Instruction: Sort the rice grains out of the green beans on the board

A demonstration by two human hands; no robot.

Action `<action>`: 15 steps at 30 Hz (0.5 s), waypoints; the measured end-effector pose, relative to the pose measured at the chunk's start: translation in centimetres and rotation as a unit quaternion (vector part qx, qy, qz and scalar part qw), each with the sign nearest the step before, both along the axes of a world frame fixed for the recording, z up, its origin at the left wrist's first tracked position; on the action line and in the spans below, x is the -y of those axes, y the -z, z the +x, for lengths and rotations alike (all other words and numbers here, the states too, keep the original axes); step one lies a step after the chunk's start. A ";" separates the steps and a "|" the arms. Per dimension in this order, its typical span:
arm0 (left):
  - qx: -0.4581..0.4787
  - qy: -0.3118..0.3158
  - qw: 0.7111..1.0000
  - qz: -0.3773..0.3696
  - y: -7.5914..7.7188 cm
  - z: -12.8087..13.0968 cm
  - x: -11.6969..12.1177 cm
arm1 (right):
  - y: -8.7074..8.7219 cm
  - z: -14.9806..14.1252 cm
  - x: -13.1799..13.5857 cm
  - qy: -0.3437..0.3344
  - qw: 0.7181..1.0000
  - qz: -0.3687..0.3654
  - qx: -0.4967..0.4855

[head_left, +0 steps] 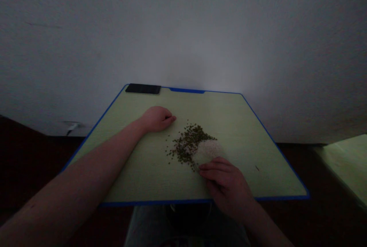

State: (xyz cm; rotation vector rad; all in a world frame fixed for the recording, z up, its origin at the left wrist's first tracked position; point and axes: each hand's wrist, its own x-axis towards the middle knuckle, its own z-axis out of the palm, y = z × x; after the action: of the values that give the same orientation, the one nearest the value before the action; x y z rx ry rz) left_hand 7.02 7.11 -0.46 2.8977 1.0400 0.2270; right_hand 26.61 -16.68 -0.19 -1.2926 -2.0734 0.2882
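A heap of small dark green beans [187, 142] lies loosely spread on a pale folding table [226, 113], with stray ones along its left side. Pressed against its right side is a mound of whitish, rice-like grains [209, 149]. My right hand [225, 182] is at the near edge of this mound, its fingers together and bent, the fingertips touching the grains. Whatever is under those fingers is hidden. To the left and behind the beans, my left hand [157, 119] rests closed on the tabletop, apart from the heap. The inside of that fist cannot be seen.
A dark phone [143, 88] lies flat at the far left corner. Blue edging [157, 202] runs round the table. A thin brown sliver [257, 168] lies at the right. Behind stands a pale wall [183, 29]. Below the near edge, a dark round object [187, 216] shows between my legs.
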 end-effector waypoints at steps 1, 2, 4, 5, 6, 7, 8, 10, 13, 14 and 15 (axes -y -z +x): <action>-0.004 0.000 1.000 0.003 0.0 0.0 0.0 | -0.1 0.0 0.1 -0.008 1.000 -0.004 0.000; -0.007 0.000 1.000 0.005 0.0 0.1 -0.1 | -0.1 0.0 0.1 -0.015 1.000 -0.007 -0.001; -0.009 0.000 1.000 0.005 0.0 0.2 -0.2 | -0.2 0.0 0.3 -0.025 1.000 -0.013 -0.005; -0.009 0.001 1.000 0.004 0.0 0.2 -0.2 | -0.3 0.0 0.4 -0.027 0.999 -0.016 -0.007; -0.008 0.000 1.000 0.003 0.0 0.2 -0.3 | -0.3 0.0 0.5 -0.028 0.999 -0.017 -0.010; -0.007 -0.001 1.000 0.002 0.0 0.2 -0.3 | -0.3 0.0 0.6 -0.028 0.999 -0.016 -0.013; -0.006 -0.002 1.000 0.001 0.0 0.2 -0.3 | -0.3 0.1 0.6 -0.028 0.999 -0.015 -0.015; -0.005 -0.003 1.000 0.000 -0.1 0.2 -0.3 | -0.3 0.2 0.8 -0.027 0.999 -0.012 -0.017; -0.004 0.000 1.000 0.002 -0.2 0.1 -0.2 | -0.1 0.2 0.8 -0.018 1.000 -0.008 -0.014; -0.005 0.001 1.000 0.003 -0.2 0.1 -0.1 | 0.0 0.2 0.8 -0.012 1.000 -0.004 -0.014; -0.006 0.000 1.000 0.005 -0.2 0.1 -0.1 | 0.1 0.2 0.7 -0.004 1.000 0.000 -0.013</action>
State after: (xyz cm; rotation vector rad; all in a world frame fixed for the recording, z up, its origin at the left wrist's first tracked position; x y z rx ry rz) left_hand 7.09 7.21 -0.26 2.9131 1.0425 0.2153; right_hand 26.84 -17.41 -0.26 -1.2747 -2.0561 0.3076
